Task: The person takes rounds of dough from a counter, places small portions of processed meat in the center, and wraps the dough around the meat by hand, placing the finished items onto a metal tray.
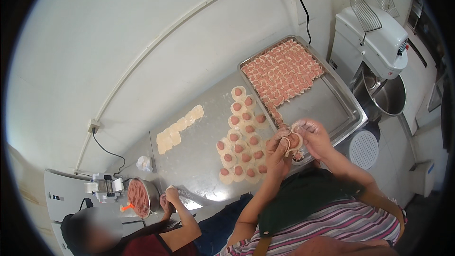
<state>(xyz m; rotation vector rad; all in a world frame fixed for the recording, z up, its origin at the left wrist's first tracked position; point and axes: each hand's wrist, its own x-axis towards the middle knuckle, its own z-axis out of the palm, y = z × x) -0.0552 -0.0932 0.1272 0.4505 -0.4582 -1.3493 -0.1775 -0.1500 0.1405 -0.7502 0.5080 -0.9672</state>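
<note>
A pale wall (142,23) curves over a steel table (201,163), and at the upper right of the frame I have a white floor mixer (374,42) with its wire guard raised. Right of centre, one open-topped dumpling (294,140) sits between my two hands, above the near left edge of a metal tray (329,99). It lies up and to the right of my left hand (277,157) and directly left of my right hand (318,137); both touch it, so neither is nearer. My left fingers support its lower left side, while my right thumb and fingertips pinch its upper right rim. I read its long axis as slanting from lower left to upper right, though fingers cover part of it. The wrapper is pale and floury, its edge standing in loose, wavy folds around a smooth pink filling that shows in the middle.
</note>
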